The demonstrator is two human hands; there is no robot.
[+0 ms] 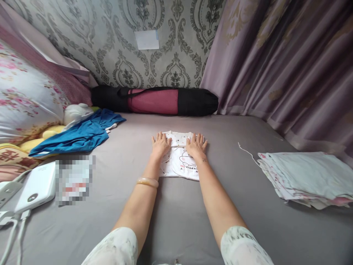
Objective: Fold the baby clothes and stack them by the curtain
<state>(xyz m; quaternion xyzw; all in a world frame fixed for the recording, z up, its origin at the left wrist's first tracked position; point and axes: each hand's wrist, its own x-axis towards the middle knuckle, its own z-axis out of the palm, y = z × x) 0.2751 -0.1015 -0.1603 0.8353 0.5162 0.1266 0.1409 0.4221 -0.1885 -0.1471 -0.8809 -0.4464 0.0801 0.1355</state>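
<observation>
Nearest me, w/ everything placed off the black-and-red roll bag [153, 101]: the white power bank [38, 186] lay on the near side, out past the bag's L end. The folded cloth stack [317, 176] sat near side too, past its R end. Straight out in front of the bag's mid/R part, well apart from it, was the small white printed garment [178, 140], flat on the gray sheet [176, 209], rounded panel w/ animal print toward me.

It looked v. light, soft & limp, prob. thin cotton: no stiffness, not fragile, little slip, but apt to crease or shift if pushed. Best hold, I'd say: both side edges at once, or fingers slid under the near hem so the layers stayed together; one corner alone would prob. let it sag.

L hand [161, 145] & R hand [196, 146] were palms-down, fingers spread, on its far L & R parts, gripping nothing. Farthest: the bag itself, up by the wall.
</observation>
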